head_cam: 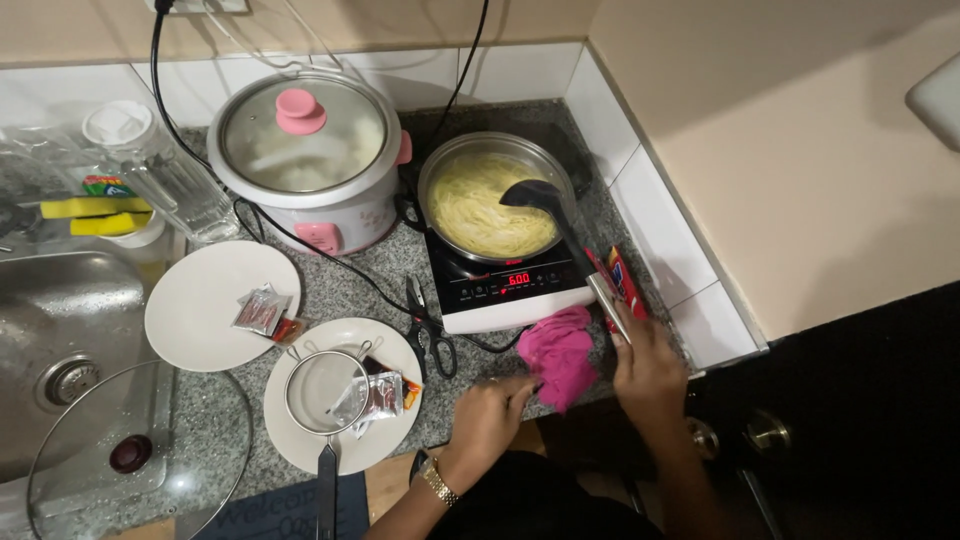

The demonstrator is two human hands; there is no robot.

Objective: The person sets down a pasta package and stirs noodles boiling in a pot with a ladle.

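My left hand (488, 418), with a gold watch on its wrist, rests on the granite counter (345, 280) and pinches the near edge of a pink cloth (558, 352). My right hand (648, 368) holds a red and silver packet (618, 288) upright beside the white induction cooker (505, 290). On the cooker stands a steel pot (490, 200) full of pale noodles, with a black ladle (545, 200) leaning in it.
Black scissors (428, 330) lie left of the cooker. A white plate (345, 400) carries a mesh strainer and sachets; another plate (205, 300) holds a sachet. A rice cooker (305, 160), a glass jar (165, 170), a sink (60, 330) and a glass lid (130, 455) are at left.
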